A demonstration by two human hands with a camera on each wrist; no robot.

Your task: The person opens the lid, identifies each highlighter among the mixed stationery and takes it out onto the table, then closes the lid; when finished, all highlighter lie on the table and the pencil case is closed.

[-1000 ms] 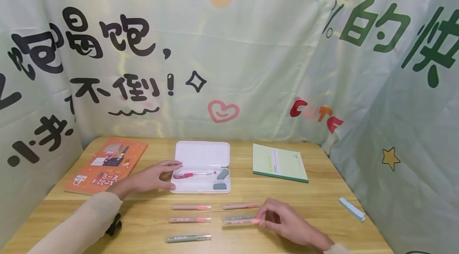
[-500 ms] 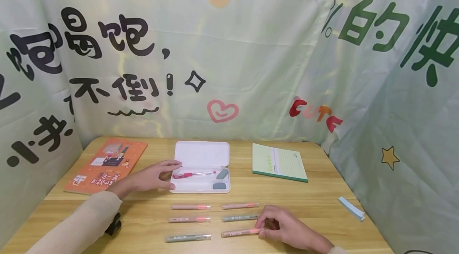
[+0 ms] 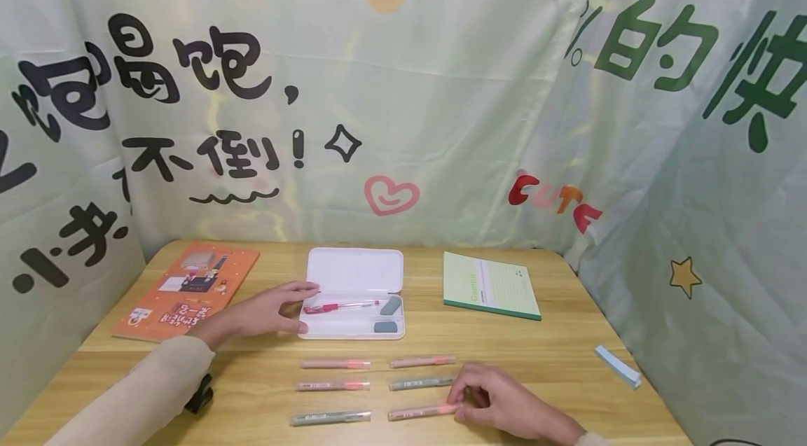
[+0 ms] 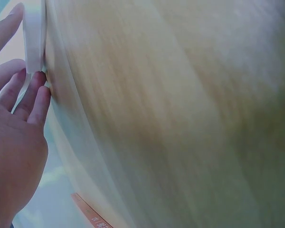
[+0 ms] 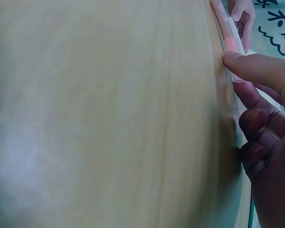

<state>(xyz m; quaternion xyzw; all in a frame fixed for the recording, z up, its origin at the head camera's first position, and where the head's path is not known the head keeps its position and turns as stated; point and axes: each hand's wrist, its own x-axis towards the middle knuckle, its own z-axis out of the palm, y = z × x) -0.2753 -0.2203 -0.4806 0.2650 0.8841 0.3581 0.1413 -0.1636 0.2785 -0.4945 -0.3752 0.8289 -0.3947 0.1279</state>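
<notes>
My right hand [image 3: 498, 400] pinches the clear-capped end of a pink highlighter [image 3: 416, 412] between thumb and fingertips, low at the tabletop. In the right wrist view the same highlighter [image 5: 228, 40] extends away from the thumb. At the back middle lies an open white pencil case [image 3: 356, 271] with a red-and-clear pen [image 3: 340, 307] and two grey-green erasers [image 3: 386, 327] inside. My left hand [image 3: 277, 309] holds the case's left end, thumb at the near corner and fingers by the hinge. Left of the held highlighter are more highlighters, including a green one [image 3: 330, 418].
Two more highlighters, one green [image 3: 419, 383] and one pink [image 3: 422, 362], lie behind the held one. An orange book [image 3: 189, 285] is under the left forearm's far side. A green notebook [image 3: 492, 285] lies back right, and a light-blue strip [image 3: 618, 366] near the right edge.
My right hand has drawn the pink highlighter nearer to the body, away from the green one it overlapped, down to the front of the column. The left hand stays at the case.
</notes>
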